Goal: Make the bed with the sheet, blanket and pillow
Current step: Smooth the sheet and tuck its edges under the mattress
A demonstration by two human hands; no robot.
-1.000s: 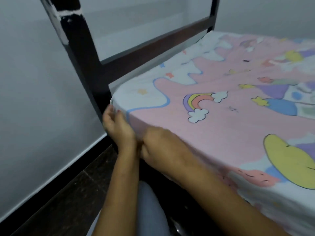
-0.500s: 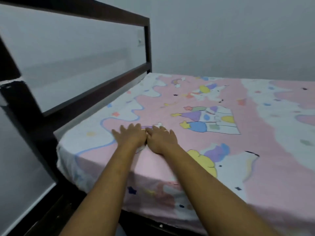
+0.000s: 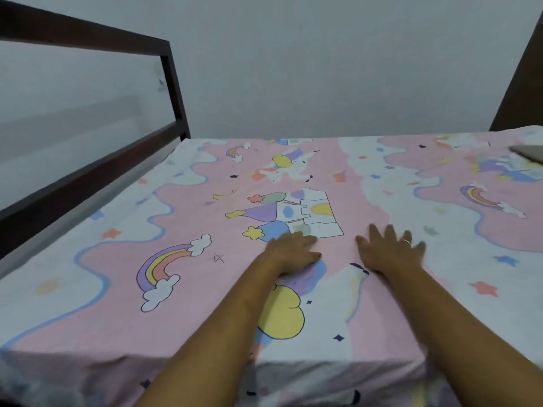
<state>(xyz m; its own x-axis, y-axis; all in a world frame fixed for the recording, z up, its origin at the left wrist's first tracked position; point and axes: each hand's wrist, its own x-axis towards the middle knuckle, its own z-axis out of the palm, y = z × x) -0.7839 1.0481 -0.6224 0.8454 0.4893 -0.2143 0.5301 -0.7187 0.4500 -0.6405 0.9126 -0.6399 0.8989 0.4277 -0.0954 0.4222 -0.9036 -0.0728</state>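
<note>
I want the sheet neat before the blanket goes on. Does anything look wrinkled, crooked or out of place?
The sheet lies smooth under the flat left hand and right hand. Only a grey thing at its far right edge, cut off by the frame, stands out; I cannot identify it.

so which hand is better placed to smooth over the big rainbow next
Probably the left. The left hand lies flat on the sheet, nearer the big rainbow; the right hand sits farther off, beyond the left one.
</note>
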